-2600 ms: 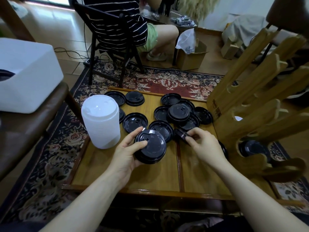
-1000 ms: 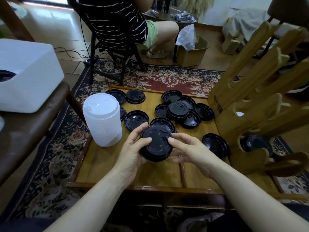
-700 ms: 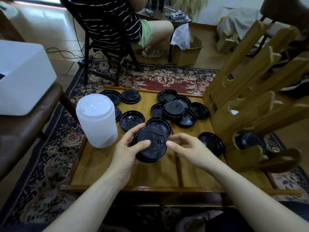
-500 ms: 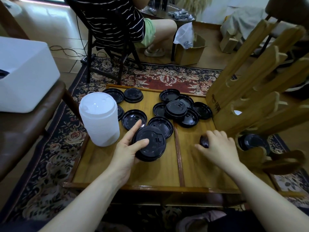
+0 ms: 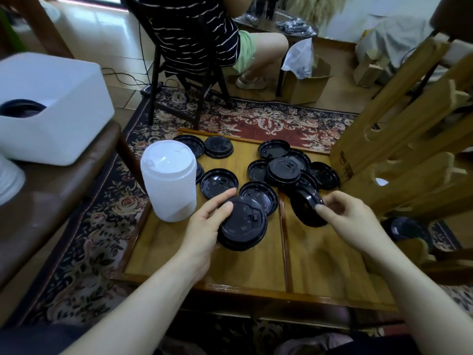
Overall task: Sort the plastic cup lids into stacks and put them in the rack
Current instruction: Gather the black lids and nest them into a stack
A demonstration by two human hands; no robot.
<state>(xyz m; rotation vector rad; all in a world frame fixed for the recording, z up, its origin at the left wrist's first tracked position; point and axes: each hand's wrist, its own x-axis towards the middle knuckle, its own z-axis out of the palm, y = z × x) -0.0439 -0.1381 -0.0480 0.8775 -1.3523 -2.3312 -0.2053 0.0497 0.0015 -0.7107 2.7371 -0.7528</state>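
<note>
Left hand (image 5: 204,226) curled around a stack of black lids (image 5: 243,226) near the middle of the wooden table (image 5: 320,265). Right hand (image 5: 350,216) pinching one tilted black lid (image 5: 305,208), lifted just right of the stack. Loose lids (image 5: 284,170) scattered toward the far edge; white lid stack (image 5: 169,180) by the left edge; wooden rack (image 5: 399,160) at the right edge.

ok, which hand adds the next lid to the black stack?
Right. The right hand already pinches a tilted black lid just beside the black stack, while the left hand grips that stack on the table.
</note>
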